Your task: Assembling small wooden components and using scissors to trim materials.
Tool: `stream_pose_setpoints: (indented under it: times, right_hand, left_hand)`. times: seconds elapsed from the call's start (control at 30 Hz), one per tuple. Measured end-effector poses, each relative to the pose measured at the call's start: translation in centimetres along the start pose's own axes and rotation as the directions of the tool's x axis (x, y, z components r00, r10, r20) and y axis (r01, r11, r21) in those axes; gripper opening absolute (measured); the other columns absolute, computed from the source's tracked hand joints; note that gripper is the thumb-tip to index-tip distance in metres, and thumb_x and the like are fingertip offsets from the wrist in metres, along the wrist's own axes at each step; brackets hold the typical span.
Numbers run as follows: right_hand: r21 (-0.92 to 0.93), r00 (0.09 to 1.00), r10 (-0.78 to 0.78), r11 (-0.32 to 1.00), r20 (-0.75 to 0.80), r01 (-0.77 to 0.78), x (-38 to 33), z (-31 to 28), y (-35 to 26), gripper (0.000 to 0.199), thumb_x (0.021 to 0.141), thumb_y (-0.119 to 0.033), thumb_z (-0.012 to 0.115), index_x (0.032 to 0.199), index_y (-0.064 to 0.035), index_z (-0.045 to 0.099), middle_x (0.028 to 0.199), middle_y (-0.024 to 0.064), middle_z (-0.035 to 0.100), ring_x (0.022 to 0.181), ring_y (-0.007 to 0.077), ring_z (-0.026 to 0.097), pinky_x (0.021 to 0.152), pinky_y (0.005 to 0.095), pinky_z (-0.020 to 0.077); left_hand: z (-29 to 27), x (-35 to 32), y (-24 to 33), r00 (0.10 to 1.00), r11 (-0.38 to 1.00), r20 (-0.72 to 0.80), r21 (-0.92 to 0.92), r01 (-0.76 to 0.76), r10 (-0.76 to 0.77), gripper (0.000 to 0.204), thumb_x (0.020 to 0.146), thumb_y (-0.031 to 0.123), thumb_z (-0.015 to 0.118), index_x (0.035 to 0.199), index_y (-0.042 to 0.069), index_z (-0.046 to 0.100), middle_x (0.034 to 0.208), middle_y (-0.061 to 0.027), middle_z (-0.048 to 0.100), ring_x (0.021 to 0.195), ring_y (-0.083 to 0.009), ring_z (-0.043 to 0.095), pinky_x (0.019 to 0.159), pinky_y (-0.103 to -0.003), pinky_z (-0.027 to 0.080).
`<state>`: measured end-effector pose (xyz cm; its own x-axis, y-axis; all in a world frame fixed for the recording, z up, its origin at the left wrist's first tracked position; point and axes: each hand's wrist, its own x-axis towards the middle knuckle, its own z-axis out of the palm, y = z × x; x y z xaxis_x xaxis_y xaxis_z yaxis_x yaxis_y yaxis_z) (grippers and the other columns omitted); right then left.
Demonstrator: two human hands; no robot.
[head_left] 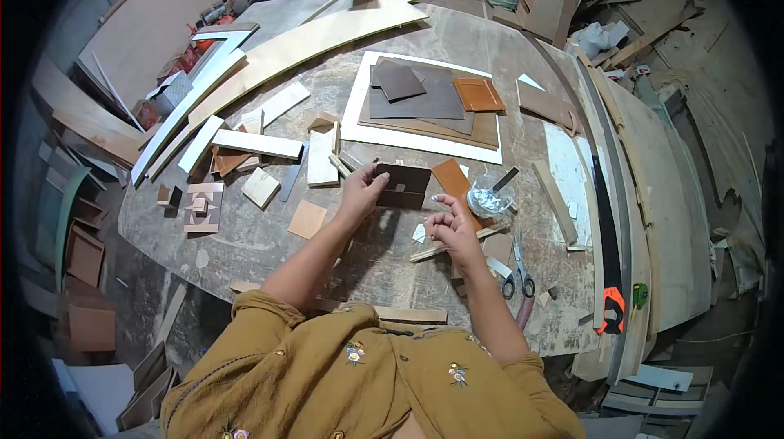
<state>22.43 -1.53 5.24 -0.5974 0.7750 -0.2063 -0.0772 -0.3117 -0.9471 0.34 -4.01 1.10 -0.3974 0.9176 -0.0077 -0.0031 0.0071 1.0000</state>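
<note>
Head view. I see the left hand (359, 187) closed on the near-left end of a small dark brown box-like assembly (403, 186), thumb and fingers pinching its wall. The piece stands on the round worktable (245, 247), just ahead of the person and in front of the white board (425, 145) stacked with dark and orange laminate sheets. An orange-brown panel (452, 182) lies touching or just beside the assembly's right side; I cannot tell which.

The right hand (451, 231) is held off the assembly, fingers curled toward the thumb as if pinching something very small. I cannot tell what, if anything, is between them. A clear plastic bag of small metal pieces (490, 200) lies just beyond it, and scissors (516, 274) rest near the right forearm. A thin wooden strip (457, 245) lies under the right hand.

Judgement: the step appears to be fitting or fastening a part on the dark assembly. To do it well I would keep the left grip firm and low so the walls stay square to the table, bring the right hand in from the open side, and keep the loose offcuts clear of the work.
</note>
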Motion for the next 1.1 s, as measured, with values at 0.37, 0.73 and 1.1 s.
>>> stream_pose_setpoints:
  times: [0.37,0.73,1.1]
  right_hand:
    - [-0.592,0.95,-0.303,0.753,0.076,0.288,0.0,0.7,-4.7,0.049,0.073,0.005,0.053,0.12,-0.0086,0.053,0.074,0.0026,0.057,0.065,0.0067,0.054,0.061,0.0214,0.0443]
    - [-0.805,0.906,-0.244,0.419,0.346,0.421,-0.9,1.2,-7.9,0.057,0.066,0.004,0.048,0.119,-0.0118,0.058,0.07,0.0131,0.052,0.063,0.0243,0.052,0.063,0.0322,0.0447]
    - [-0.935,0.9,-0.276,0.013,0.338,0.355,-2.2,2.7,-8.0,0.055,0.071,0.001,0.053,0.123,-0.0186,0.055,0.081,0.0126,0.055,0.079,0.0321,0.056,0.071,0.0418,0.0467]
  left_hand:
    - [1.5,-1.2,3.3,0.974,0.945,0.139,-0.249,0.211,-0.181,0.015,0.087,0.02,0.058,0.085,0.007,0.063,0.072,0.0057,0.056,0.062,-0.0025,0.045,0.055,-0.019,0.033]
    - [1.8,-1.8,5.9,0.982,0.944,0.165,-0.3,0.136,-0.089,0.015,0.088,0.016,0.057,0.085,0.002,0.062,0.074,0.0019,0.059,0.065,-0.0044,0.05,0.06,-0.021,0.041]
    - [1.4,-1.7,6.0,0.962,0.928,0.242,-0.314,0.2,-0.126,0.014,0.088,0.015,0.057,0.088,0.002,0.062,0.078,0.0002,0.06,0.068,-0.0056,0.052,0.062,-0.021,0.042]
